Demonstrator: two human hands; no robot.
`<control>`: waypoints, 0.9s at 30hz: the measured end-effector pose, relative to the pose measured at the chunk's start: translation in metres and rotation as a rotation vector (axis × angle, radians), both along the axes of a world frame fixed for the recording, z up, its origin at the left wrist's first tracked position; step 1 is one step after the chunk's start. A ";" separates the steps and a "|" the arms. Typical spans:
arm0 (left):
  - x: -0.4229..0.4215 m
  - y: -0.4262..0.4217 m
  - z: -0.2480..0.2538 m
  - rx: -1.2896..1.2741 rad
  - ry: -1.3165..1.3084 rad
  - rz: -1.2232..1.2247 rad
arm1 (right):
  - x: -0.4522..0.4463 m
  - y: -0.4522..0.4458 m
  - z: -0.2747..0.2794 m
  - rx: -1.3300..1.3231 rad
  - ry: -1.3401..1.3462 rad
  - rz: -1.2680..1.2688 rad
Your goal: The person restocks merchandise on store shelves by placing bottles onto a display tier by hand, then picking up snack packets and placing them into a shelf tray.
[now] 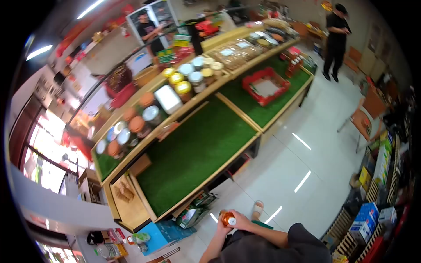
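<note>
A small bottle [227, 218] with orange-brown sides and a white cap is held low in front of my body. My left hand [221, 225] wraps round it from the left. From the right, my right hand [239, 218] closes on the same bottle near its cap. The fingers cover much of it, so its label cannot be read. Beyond my hands stands a wooden display stand with a green turf shelf [197, 149].
Jars [184, 90] with yellow, white and orange lids line the upper shelf. A red crate [265, 86] rests on the turf. A blue box [164, 236] is at lower left, slatted racks [377, 188] at right. A person [337, 41] stands in the far aisle.
</note>
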State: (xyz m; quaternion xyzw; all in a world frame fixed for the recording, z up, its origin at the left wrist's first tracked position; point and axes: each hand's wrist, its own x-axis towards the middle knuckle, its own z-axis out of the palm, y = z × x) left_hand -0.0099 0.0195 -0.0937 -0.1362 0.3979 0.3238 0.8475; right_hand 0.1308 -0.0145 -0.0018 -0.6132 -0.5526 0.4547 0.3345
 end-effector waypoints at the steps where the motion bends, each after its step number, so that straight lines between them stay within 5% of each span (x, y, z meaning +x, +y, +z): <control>1: 0.030 0.013 -0.002 -0.020 0.001 -0.076 | 0.031 0.002 0.000 -0.025 -0.001 -0.032; 5: 0.147 0.045 0.009 0.066 0.109 -0.431 | 0.145 -0.010 -0.015 -0.001 0.165 -0.140; 7: 0.202 0.052 0.020 0.056 0.119 -0.606 | 0.187 -0.011 -0.015 -0.280 0.686 -0.497; 10: 0.276 0.057 0.033 0.055 0.080 -0.779 | 0.229 -0.024 -0.071 -0.291 0.538 -0.748; 12: 0.324 0.060 0.035 0.082 0.080 -0.983 | 0.247 -0.017 -0.079 -0.284 0.722 -1.143; 16: 0.410 0.065 0.041 0.117 0.040 -1.183 | 0.311 0.001 -0.029 -0.143 1.047 -1.437; 24: 0.584 0.161 -0.020 0.264 0.147 -1.270 | 0.473 0.104 -0.065 -0.060 1.186 -1.508; 27: 0.657 0.221 0.049 0.317 0.151 -1.173 | 0.550 0.160 -0.045 -0.064 1.054 -1.476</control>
